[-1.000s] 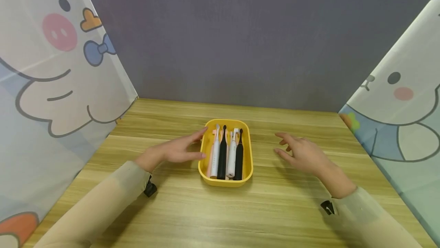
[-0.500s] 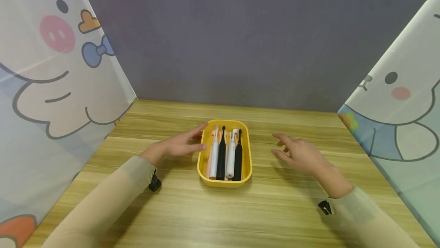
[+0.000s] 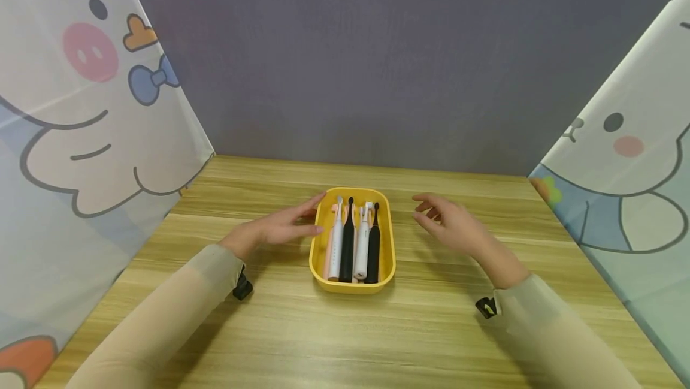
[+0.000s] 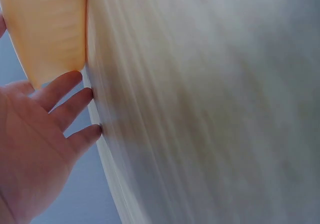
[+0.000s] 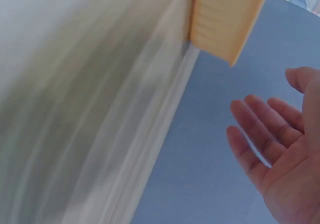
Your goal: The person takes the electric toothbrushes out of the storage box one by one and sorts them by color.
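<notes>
A yellow basket (image 3: 353, 288) sits mid-table in the head view, with electric toothbrushes lying side by side in it. On top are a white toothbrush (image 3: 336, 252), a black toothbrush (image 3: 347, 252), another white toothbrush (image 3: 362, 252) and another black toothbrush (image 3: 373, 254). Pink toothbrushes (image 3: 327, 257) show partly underneath. My left hand (image 3: 277, 227) is at the basket's left side, thumb and fingertips at its rim, fingers extended. To the right of the basket, apart from it, my right hand (image 3: 453, 224) hovers with loosely bent fingers and holds nothing.
The wood-grain table (image 3: 323, 335) ends at a grey back wall (image 3: 366, 65). Cartoon-printed panels stand on the left (image 3: 97, 137) and right (image 3: 620, 161). A black wrist device (image 3: 242, 287) hangs under the left sleeve.
My right hand has moved left, closer to the basket. The left hand stays at the basket's rim, having shifted only slightly. Basket and toothbrushes keep their arrangement.
</notes>
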`<state>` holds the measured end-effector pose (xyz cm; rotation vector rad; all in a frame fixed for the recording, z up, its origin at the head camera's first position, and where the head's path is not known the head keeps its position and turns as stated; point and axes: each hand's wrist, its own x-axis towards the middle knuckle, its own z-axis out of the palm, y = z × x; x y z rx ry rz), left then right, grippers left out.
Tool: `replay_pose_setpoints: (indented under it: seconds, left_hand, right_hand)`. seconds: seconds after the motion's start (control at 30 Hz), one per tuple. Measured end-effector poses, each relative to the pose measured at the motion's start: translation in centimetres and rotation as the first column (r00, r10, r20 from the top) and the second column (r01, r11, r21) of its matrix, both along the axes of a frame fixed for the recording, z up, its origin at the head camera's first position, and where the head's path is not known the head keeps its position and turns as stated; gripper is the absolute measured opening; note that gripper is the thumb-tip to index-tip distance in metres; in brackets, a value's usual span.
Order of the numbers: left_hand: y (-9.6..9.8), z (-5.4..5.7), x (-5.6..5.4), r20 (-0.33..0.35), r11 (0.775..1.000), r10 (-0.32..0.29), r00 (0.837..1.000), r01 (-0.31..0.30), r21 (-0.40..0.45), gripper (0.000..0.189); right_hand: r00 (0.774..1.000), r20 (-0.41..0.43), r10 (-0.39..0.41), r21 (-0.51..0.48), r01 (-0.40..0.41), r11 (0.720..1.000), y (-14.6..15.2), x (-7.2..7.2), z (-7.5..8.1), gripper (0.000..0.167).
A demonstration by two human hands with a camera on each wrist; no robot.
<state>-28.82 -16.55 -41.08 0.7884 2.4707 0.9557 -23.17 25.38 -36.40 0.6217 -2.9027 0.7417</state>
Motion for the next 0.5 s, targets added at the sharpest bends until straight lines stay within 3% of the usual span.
replay_pose_setpoints:
  seconds: [0.23,0.5]
  left_hand:
    - [-0.2,-0.1,-0.1,0.0,1.0,-0.024,1.0,0.024,-0.018,0.097]
    - [-0.3,-0.1,0.0,0.006,0.999,-0.036,0.999,0.036,0.009,0.097]
  right_hand:
    - [0.997,0.013,0.075,-0.16,-0.072,0.984,-3.2,-1.8,0.2,0.044]
    - [0.972,0.103,0.213,-0.238,-0.184,0.954,-6.7,-2.9,-0.2,0.044]
